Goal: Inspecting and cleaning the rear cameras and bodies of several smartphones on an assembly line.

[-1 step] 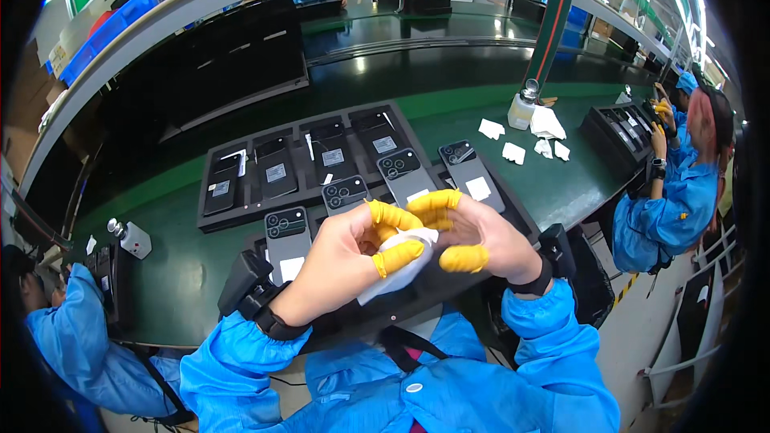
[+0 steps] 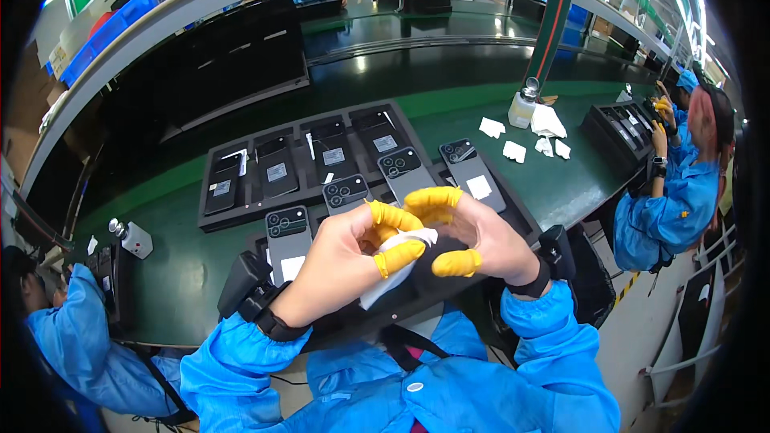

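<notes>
A: What is at the left edge of your frame?
B: Low down, a co-worker [image 2: 76,321] in blue. Just in from there, a white bottle [image 2: 136,240] with a metal top stands on your green table [image 2: 176,292].
A: And left of centre?
B: A dark upper tray [image 2: 233,221], where 4 dark phones [image 2: 274,170] lie with pale labels. Below it, a dark lower tray [image 2: 517,220] shows 4 grey phones [image 2: 287,228], camera ends toward the top of the frame, some partly covered.
A: What is your left hand [image 2: 341,252] doing at the centre?
B: Wearing yellow finger covers, it grasps a white wipe [image 2: 383,288] beneath the thumb. You have that wipe above the lower tray, slanting down toward the lower left.
A: And your right hand [image 2: 489,240]?
B: Just right of centre, fingers curved, thumb and forefinger parted. I can't tell whether it touches the wipe's upper end.
A: Farther right?
B: At the upper right, a 2nd bottle [image 2: 522,112] stands beside crumpled white sheets [image 2: 548,121]. Near the right edge, another person [image 2: 670,208] in blue is beside a dark box [image 2: 622,132].
</notes>
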The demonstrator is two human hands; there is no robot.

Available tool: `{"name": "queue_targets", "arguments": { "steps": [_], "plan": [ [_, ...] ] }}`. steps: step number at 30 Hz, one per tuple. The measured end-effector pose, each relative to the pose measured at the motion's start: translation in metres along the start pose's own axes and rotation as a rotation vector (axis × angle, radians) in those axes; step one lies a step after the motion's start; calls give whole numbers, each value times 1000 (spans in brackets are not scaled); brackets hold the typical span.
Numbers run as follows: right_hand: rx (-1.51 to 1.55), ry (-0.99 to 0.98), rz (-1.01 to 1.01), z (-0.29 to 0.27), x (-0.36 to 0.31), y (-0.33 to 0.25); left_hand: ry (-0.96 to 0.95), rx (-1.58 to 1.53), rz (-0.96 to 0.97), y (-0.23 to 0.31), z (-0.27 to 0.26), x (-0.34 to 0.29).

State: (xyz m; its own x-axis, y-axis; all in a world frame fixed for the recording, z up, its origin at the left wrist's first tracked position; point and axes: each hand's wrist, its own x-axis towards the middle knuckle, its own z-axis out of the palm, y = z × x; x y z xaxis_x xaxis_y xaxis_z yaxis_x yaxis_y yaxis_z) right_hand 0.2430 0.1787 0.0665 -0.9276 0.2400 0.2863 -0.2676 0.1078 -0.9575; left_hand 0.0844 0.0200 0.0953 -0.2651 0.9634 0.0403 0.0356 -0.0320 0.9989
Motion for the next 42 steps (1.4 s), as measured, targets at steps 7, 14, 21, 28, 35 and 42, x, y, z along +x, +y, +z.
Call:
{"name": "queue_targets", "arguments": {
  "steps": [7,14,21,28,35,42],
  "plan": [
    [-295,136,-167,15,1,3,15,83,-24,-2,-1,-5],
    [-28,234,51,8,-7,-2,50,63,-34,-4,2,-5],
    [83,389,-133,9,-8,-1,114,98,-58,-9,-14,-18],
    [74,454,-16,13,-13,-4,259,-48,66,-19,-17,-23],
    [89,501,-60,12,-15,-2,312,-56,152,-21,-12,-26],
    [115,523,-48,7,-22,-1,329,-9,189,-24,-8,-22]
  ]
}}
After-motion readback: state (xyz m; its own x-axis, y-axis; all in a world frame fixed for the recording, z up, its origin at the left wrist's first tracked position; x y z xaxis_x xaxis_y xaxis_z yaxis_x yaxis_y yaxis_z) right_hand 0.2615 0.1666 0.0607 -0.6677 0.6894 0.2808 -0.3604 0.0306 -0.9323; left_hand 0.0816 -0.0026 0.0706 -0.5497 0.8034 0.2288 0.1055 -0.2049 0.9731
